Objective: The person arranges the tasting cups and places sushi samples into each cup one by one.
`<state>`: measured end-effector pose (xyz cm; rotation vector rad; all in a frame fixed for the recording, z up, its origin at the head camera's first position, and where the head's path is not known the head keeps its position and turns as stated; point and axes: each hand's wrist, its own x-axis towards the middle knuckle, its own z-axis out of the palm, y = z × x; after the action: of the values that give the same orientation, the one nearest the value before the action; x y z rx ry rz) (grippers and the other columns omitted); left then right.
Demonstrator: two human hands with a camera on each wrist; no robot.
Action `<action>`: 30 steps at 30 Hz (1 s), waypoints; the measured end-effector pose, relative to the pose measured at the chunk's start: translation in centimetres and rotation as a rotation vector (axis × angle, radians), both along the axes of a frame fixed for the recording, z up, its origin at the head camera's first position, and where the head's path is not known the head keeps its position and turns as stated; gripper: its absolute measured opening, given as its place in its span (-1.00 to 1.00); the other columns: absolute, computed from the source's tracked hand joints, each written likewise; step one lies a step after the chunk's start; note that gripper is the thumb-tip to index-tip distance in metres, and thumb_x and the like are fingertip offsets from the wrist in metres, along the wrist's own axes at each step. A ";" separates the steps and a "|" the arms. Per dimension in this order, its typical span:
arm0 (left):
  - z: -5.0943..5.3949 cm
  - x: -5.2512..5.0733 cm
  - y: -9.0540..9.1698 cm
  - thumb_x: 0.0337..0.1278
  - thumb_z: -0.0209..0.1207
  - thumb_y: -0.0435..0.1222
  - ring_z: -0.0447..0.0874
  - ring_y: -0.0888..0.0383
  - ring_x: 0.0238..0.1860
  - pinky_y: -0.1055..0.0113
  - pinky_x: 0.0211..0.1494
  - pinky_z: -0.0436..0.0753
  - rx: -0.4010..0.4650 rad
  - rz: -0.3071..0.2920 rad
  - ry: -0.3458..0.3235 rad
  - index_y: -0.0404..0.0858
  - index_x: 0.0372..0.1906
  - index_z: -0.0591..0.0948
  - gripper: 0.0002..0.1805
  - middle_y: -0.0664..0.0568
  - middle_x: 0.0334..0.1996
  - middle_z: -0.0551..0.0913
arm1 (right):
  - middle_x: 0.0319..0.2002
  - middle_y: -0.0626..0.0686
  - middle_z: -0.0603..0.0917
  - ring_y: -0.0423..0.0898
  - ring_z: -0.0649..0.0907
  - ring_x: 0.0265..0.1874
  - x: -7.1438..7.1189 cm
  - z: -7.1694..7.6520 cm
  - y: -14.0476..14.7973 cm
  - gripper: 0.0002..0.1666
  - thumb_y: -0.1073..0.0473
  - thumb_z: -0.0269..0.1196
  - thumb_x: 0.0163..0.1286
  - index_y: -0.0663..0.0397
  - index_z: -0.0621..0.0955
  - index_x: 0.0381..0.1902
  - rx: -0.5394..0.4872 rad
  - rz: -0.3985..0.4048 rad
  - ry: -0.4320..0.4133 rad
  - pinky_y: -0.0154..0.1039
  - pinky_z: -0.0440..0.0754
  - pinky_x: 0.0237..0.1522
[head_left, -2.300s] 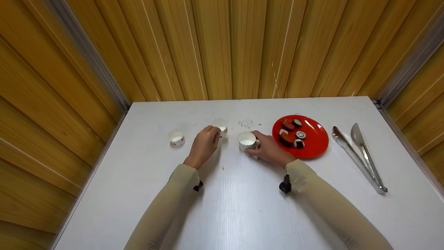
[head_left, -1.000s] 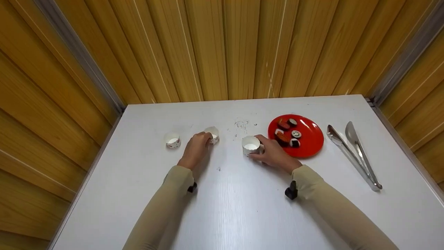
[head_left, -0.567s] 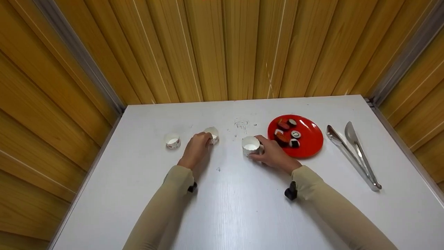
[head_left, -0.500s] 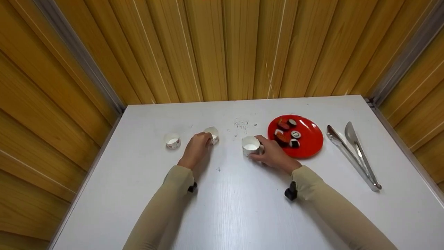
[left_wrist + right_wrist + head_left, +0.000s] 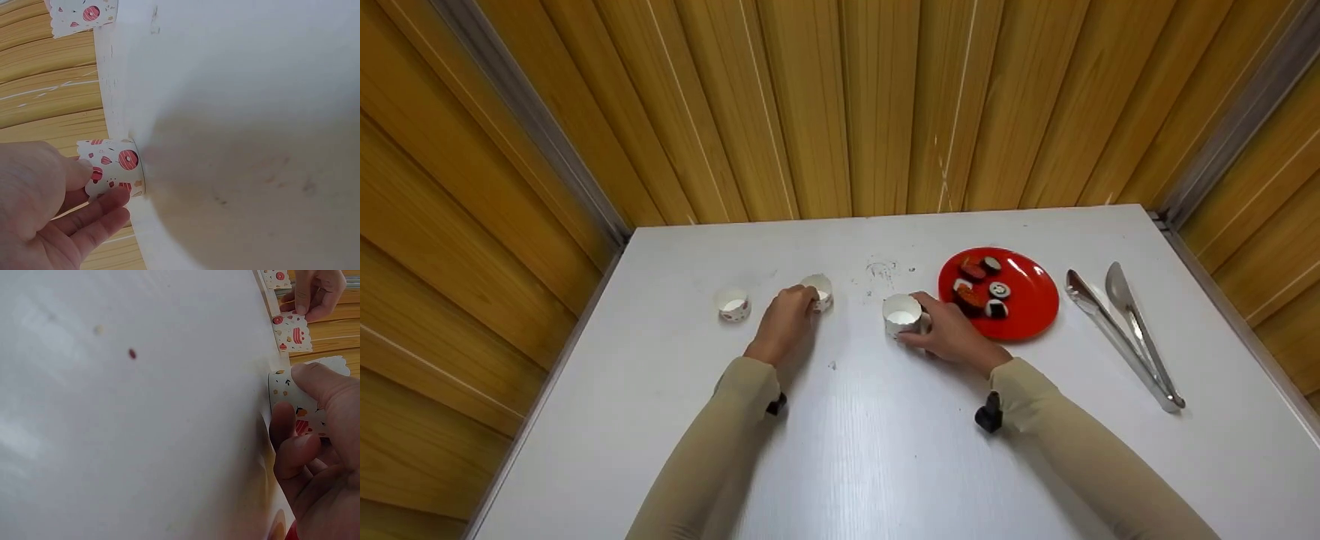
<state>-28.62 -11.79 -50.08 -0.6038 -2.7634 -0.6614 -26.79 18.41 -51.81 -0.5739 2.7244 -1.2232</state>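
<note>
the left hand pinches the wall of a white paper baking cup with a scalloped edge and red doughnut prints, thumb on one side and fingers on the other. the right hand is curled round a second white paper baking cup with small orange and red prints, thumb near its rim. both cups look upright, set on the white wood-grain counter near its far part. a third white paper baking cup stands upright to the left of the others, apart from them and untouched.

judging by how things lie, the setting out of the cups is nearly done: three stand in a loose row, the right one a little closer to the person. left, it seems, is the letting go of two of them. the outer cups show bare white insides; the middle one is partly hidden by fingers. nothing has been shared out: five small sushi-like pieces lie on a round, glossy red plate beside the right hand, and the silver metal tongs rest spread and unused further right.
</note>
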 end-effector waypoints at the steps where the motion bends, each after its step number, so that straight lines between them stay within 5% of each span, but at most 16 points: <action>1: 0.0 0.0 0.0 0.39 0.15 -0.56 0.64 0.05 -0.35 0.15 -0.25 0.65 0.000 0.007 0.000 -0.40 -0.24 0.70 -0.86 -0.15 -0.38 0.68 | 0.10 0.03 0.68 0.00 0.60 0.01 0.0 0.0 0.0 -0.24 0.06 0.53 0.26 0.06 0.48 0.34 -0.001 0.000 -0.001 -0.05 0.57 0.08; 10: 0.6 0.3 0.5 0.29 0.30 -0.49 0.74 -0.06 -0.08 0.12 -0.08 0.71 0.017 0.018 0.047 -0.33 0.00 0.69 -0.78 -0.15 0.01 0.71 | 0.08 0.03 0.69 0.00 0.58 0.01 0.0 0.1 -0.2 -0.25 0.07 0.54 0.24 0.09 0.49 0.32 -0.008 -0.011 0.002 -0.03 0.55 0.12; 19: 1.6 1.0 2.4 0.32 0.30 -0.45 0.75 -0.02 -0.04 0.16 -0.07 0.72 0.014 -0.037 0.146 -0.31 -0.06 0.72 -0.85 -0.10 -0.03 0.73 | 0.17 0.05 0.67 0.01 0.56 0.06 0.1 0.1 -0.1 -0.23 0.07 0.54 0.24 0.10 0.48 0.34 -0.021 -0.011 -0.021 0.04 0.52 0.23; 30: 2.7 2.2 5.0 0.41 0.28 -0.28 0.74 0.04 0.01 0.19 -0.02 0.72 0.001 -0.130 0.127 -0.24 0.06 0.73 -0.77 -0.04 0.02 0.76 | 0.14 0.03 0.68 0.00 0.59 0.05 -0.1 0.0 -0.2 -0.23 0.05 0.55 0.23 0.09 0.49 0.33 0.002 -0.016 -0.013 0.04 0.52 0.23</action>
<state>-26.46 -6.76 -47.34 -0.8023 -2.6230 -0.6286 -26.87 18.22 -51.85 -0.5427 2.7240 -1.2234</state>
